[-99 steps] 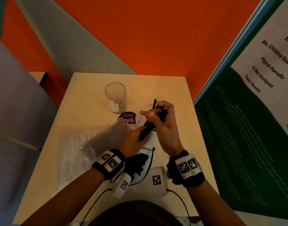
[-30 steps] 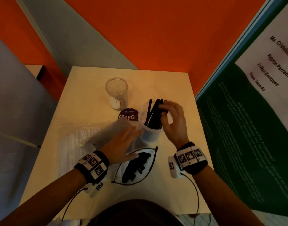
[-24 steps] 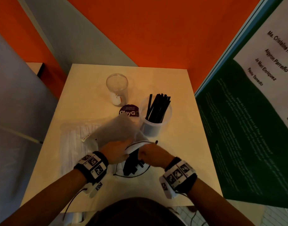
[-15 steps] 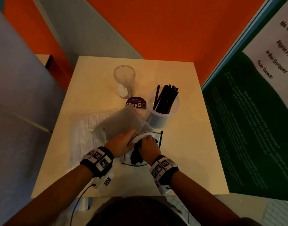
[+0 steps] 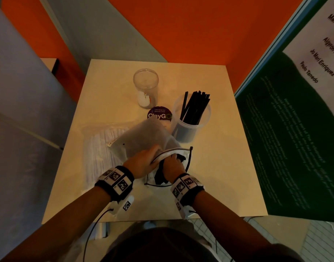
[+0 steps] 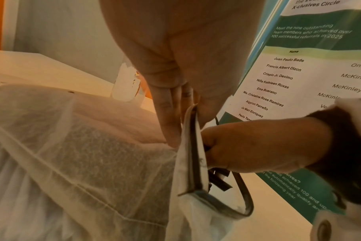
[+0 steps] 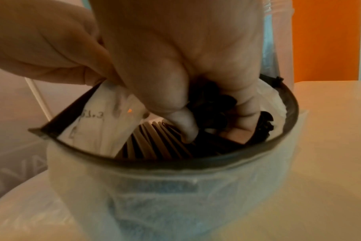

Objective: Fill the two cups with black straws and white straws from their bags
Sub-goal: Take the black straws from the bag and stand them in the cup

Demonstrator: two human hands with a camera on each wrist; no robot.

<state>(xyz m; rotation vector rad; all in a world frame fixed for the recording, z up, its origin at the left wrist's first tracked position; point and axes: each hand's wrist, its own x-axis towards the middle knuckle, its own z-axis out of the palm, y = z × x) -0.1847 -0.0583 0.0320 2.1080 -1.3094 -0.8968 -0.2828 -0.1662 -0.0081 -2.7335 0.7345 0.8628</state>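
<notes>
The translucent black-straw bag (image 5: pixel 147 135) lies mid-table, its black-rimmed mouth toward me. My left hand (image 5: pixel 154 157) pinches the mouth's rim (image 6: pixel 193 146) and holds it apart. My right hand (image 5: pixel 176 160) is inside the mouth, fingers (image 7: pixel 185 120) curled round a bunch of black straws (image 7: pixel 214 104); more straws (image 7: pixel 161 143) lie below. A clear cup (image 5: pixel 192 125) at the right holds several upright black straws (image 5: pixel 195 107). A second clear cup (image 5: pixel 145 86) stands empty behind. The white-straw bag (image 5: pixel 103 150) lies flat at the left, partly under the other bag.
A round purple sticker (image 5: pixel 159 114) sits on the table (image 5: pixel 219 167) between the cups. A green and white poster board (image 5: pixel 294 129) stands close along the table's right edge. An orange wall rises behind the table.
My right hand left the cup of black straws, came back to the bag and went into its mouth. My left hand shifted from the bag's top to its rim.
</notes>
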